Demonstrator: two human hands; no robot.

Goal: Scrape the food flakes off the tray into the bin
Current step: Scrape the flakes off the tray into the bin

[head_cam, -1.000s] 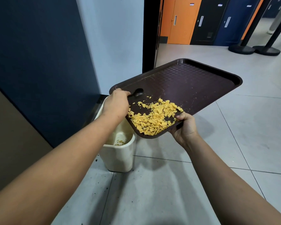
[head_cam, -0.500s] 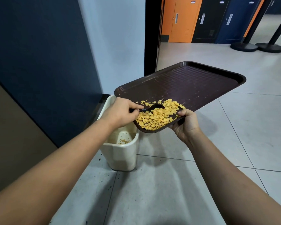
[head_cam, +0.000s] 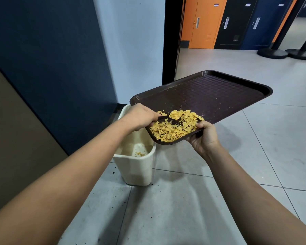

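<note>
While two bare forearms reach forward from the bottom edge, the cream bin (head_cam: 136,167) stands on the grey tiled floor (head_cam: 184,209) and serves as the landmark here. A few yellow crumbs lie at the bottom of the bin. Just above its rim, the left hand (head_cam: 141,117) curls its fingers around the handle of a dark spoon (head_cam: 163,117), whose bowl is buried under the food flakes (head_cam: 173,128). These yellow flakes are heaped in the lowest corner of a dark brown tray (head_cam: 210,96), which tilts down toward the bin, that corner hanging over the bin's right rim. To the right of the bin, the right hand (head_cam: 204,137) grips the tray's near edge, thumb on top and fingers underneath. The rest of the tray rises away from the bin, bare apart from scattered crumbs. Behind the bin stand a dark blue wall panel (head_cam: 51,59) and a pale wall (head_cam: 131,41). Far beyond it, to the right, are an orange door (head_cam: 200,23) and dark lockers (head_cam: 237,20).
</note>
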